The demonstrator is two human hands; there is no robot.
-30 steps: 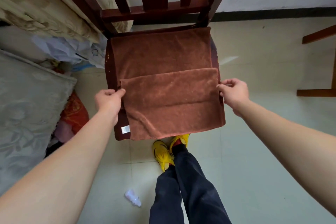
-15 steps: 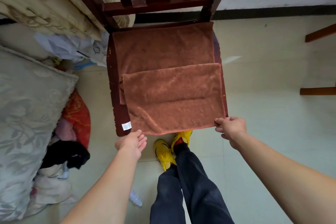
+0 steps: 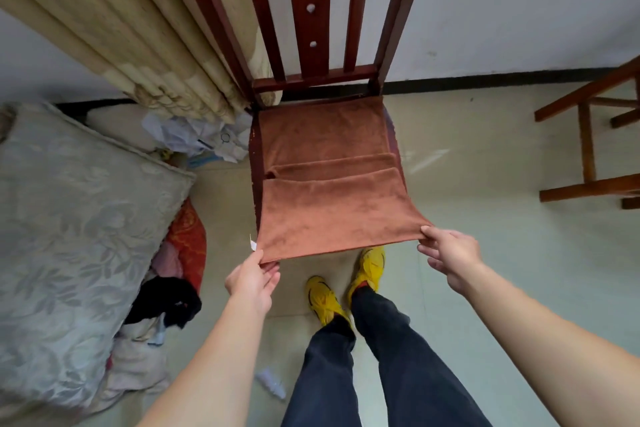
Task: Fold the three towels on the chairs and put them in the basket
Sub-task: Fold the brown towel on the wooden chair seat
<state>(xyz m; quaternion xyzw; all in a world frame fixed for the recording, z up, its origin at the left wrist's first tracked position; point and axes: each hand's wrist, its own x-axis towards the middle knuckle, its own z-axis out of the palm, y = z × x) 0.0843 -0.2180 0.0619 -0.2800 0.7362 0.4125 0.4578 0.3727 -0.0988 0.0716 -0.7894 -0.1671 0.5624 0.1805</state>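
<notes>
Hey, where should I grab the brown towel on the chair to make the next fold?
Take the towel by its two near corners, coming from the front of the chair. Its near edge sticks out past the seat, so both corners are free; the left hand and right hand already pinch them.

Brown towel [image 3: 329,204] lies over the seat of a wooden chair [image 3: 308,10], w/ a fold ridge across its middle. Left hand [image 3: 252,279] pinches the near-left corner, right hand [image 3: 446,253] pinches the near-right corner, near edge lifted off the seat. Yellow shoes [image 3: 346,282] stand below on the tile floor [image 3: 485,218]. Grey cushion [image 3: 69,225] at left.
</notes>
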